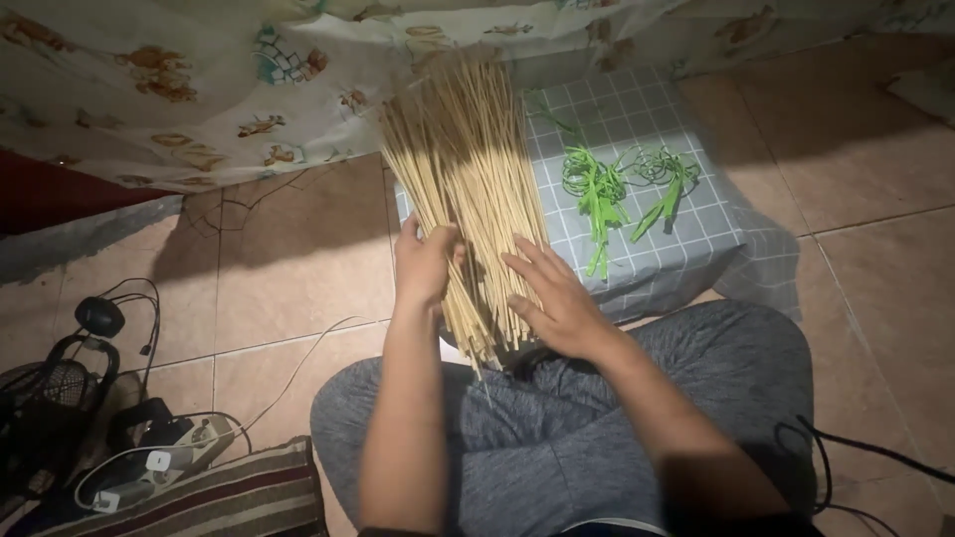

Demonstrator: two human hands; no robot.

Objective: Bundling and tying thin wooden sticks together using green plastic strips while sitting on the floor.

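Scanning left to right: dark fan (45, 398) and power strip (164, 447) with white cables on the tiled floor (298, 259), striped cloth (229, 497) at bottom edge, partly cut off. My left hand (426, 264) curls around the bundle of thin bamboo sticks (468, 189); my right hand (557, 293) lies on it, fingers spread. Bundle rests on a grey checked cushion (676, 239), top end against the patterned fabric (199, 80). Green strips (607, 189) lie beside it. Lower stick ends hard to make out against my grey trousers (557, 438).

One stick bundle (468, 199), two hands, one checked cushion (647, 249).
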